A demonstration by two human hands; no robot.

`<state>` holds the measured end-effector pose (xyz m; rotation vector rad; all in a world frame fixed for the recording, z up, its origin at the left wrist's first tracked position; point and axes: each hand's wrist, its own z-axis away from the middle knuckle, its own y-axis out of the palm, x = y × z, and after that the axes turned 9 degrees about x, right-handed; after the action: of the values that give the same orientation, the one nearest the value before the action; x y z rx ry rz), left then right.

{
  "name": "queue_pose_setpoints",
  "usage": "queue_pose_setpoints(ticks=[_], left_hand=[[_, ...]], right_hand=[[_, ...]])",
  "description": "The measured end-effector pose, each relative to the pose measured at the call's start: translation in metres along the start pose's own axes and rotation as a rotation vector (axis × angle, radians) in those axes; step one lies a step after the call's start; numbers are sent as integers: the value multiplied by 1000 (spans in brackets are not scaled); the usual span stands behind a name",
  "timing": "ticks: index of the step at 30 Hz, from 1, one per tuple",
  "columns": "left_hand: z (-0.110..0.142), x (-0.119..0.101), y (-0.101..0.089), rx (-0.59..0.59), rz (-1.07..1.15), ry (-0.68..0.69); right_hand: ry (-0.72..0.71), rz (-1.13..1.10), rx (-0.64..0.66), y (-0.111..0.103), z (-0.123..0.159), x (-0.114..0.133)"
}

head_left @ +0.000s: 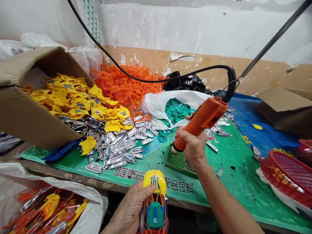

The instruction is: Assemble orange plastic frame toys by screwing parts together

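My left hand [131,204] is closed around a plastic toy car [155,213] at the bottom middle, its thumb on the yellow front piece; orange strips and a green part show on top, and its lower end is cut off by the frame. In my right hand [195,144] is an orange electric screwdriver [202,118], tilted, with a black cable running from its upper end. The tool's lower end is over a green perforated tray [174,159] holding many small screws [188,165]. My right wrist partly covers that tray.
A cardboard box [31,120] spills yellow pieces [73,97] beside silver plates [119,146]. Behind lie orange strips [129,78], black parts [187,83] and a white sack [156,104] of green pieces. Red baskets [287,178] stand right; a filled sack [95,195] sits lower left.
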<state>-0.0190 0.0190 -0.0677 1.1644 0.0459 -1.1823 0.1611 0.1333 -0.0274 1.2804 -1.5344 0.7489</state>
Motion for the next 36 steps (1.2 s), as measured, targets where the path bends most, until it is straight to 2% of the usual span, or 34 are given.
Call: queue_pose_setpoints(ticks=[7, 17, 26, 36], left_hand=[[0, -1, 5, -4, -51, 39], [-1, 2, 2, 6, -85, 23], [-2, 0, 6, -46, -55, 23], [-2, 4, 2, -73, 29, 19]], right_hand=[[-6, -36, -18, 1, 1, -2], [11, -5, -44, 3, 3, -7], [-11, -9, -2, 1, 4, -5], [-22, -43, 12, 4, 6, -2]])
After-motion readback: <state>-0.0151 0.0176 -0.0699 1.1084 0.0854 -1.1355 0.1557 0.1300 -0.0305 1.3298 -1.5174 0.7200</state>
